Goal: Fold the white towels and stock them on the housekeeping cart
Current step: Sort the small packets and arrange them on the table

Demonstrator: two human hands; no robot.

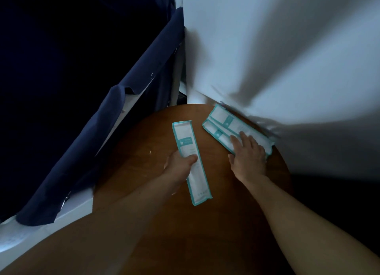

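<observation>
Pinching one long white packet point(191, 161) with teal borders, the left hand point(180, 164) has its thumb on top and fingers curled under the packet's left edge near the middle of the round wooden tabletop point(144, 151). That packet runs lengthwise from the far middle of the tabletop toward the near side. The right hand point(247, 153) lies flat, fingers spread and loosely extended, pressing on a stack of like packets point(226, 126) at the far right edge of the tabletop, gripping nothing that can be seen. The stack touches a white sheet or wall point(277, 59) rising behind it, so little room is left there. Bare wood lies open on the left and near parts of the tabletop. A dark blue cloth point(123, 85) hangs past the left edge. No towels or cart can be made out.
</observation>
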